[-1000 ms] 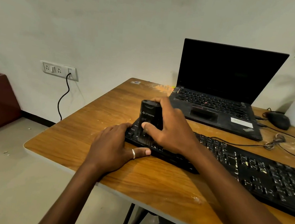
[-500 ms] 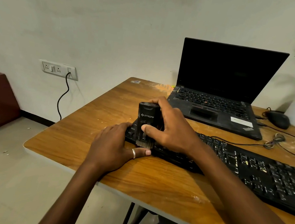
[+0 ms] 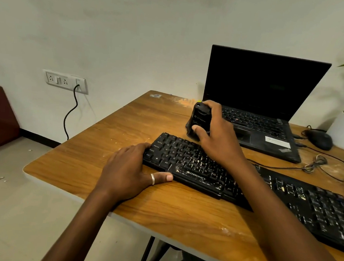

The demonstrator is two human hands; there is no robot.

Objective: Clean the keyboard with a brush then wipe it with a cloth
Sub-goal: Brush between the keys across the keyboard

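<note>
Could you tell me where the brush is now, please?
In the head view, the right hand holds the brush just above the keyboard's far edge, beside the laptop.

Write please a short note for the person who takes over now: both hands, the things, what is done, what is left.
Left hand: holds the left end of the keyboard, thumb along its front edge.
Right hand: grips the black brush, bristles down, at the keyboard's far edge in front of the laptop. I cannot tell if the bristles touch.
Done: nothing finished; pale specks lie on many keys.
Left: finish brushing, then wipe with a cloth. No cloth is in view.
</note>
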